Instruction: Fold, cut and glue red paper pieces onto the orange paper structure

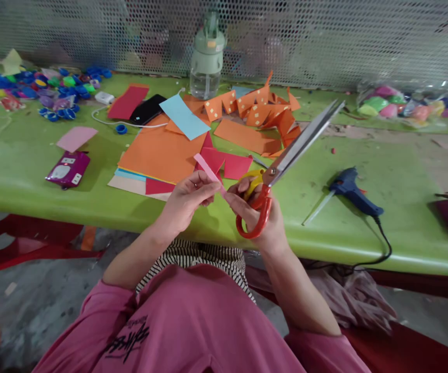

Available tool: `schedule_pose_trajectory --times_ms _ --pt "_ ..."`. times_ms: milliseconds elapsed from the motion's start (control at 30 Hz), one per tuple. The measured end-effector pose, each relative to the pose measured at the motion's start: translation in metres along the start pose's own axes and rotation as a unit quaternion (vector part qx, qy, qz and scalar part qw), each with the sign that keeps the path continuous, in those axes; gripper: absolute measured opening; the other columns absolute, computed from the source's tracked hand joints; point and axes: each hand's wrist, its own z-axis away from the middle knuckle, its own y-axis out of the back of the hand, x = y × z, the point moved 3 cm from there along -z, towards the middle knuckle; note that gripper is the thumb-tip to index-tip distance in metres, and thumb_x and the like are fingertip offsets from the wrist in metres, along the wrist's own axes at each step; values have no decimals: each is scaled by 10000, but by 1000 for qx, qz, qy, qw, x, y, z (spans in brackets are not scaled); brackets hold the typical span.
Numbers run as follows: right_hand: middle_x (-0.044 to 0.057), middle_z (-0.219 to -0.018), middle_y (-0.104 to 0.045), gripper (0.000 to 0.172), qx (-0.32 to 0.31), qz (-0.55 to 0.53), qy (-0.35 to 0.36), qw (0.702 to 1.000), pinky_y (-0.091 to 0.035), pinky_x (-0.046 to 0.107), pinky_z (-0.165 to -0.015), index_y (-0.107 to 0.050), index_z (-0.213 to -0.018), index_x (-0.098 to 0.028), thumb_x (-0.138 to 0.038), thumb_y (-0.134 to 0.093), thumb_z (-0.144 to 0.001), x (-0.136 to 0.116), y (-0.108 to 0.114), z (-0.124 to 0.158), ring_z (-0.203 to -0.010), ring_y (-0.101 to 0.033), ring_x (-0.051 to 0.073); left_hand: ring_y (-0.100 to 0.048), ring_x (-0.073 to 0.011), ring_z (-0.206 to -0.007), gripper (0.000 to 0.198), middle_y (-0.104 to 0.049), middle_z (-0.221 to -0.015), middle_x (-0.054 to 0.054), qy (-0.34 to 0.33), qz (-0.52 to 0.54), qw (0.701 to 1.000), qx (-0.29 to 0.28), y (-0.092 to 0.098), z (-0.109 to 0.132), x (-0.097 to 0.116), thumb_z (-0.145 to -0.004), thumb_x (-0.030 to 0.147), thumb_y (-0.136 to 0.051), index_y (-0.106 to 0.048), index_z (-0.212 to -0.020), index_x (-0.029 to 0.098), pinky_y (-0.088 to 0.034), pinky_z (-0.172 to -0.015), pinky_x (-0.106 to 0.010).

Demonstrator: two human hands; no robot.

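Head view: left hand [192,197] pinches a pink strip [206,167]; right hand [262,217] pinches it too, curled round scissors [299,147]; I'd keep them pointing outward.

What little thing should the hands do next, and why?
Probably set the scissors down on the green table: the right hand holds them while also touching the pink paper strip, which the left hand pinches, and the blades point away from it.

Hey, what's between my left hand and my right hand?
In the head view, a narrow pink paper strip bridges your left hand and your right hand, which also holds scissors.
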Motion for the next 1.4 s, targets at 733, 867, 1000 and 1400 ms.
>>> schedule_pose_trajectory --times_ms 733,867,1000,1400 --pt "-83 -626 -514 345 -71 -174 -93 978 -253 253 -451 -522 -794 -240 -305 -856 -740 7 -5 3 -490 -397 56 -579 -77 -708 194 -705 -861 6 -42 -62 992 -102 13 5 2 -847 358 -791 -771 -997 237 -480 -623 -181" --pt "-88 -602 -506 399 -98 -226 -153 957 -248 223 -426 -508 -761 -233 -302 -890 -670 9 -12 5 -492 -403 51 -560 -73 -691 134 -694 -836 12 -44 -51 989 -133 9 6 2 -823 322 -814 -766 -906 227 -465 -617 -182" --pt "-69 -641 -565 399 -128 -218 -163 954 -274 214 -419 -510 -775 -232 -373 -876 -698 13 -11 7 -500 -424 54 -588 -83 -685 153 -690 -794 4 -41 -63 988 -137 5 8 7 -816 323 -807 -718 -823 198 -477 -622 -200" --pt "-58 -651 -551 488 -75 346 -14 935 -348 272 -485 -521 -907 -249 -565 -836 -708 -4 31 32 -516 -457 107 -622 -88 -587 187 -682 -715 11 -68 -36 996 38 6 4 23 -751 337 -787 -653 -785 210 -479 -523 -214"
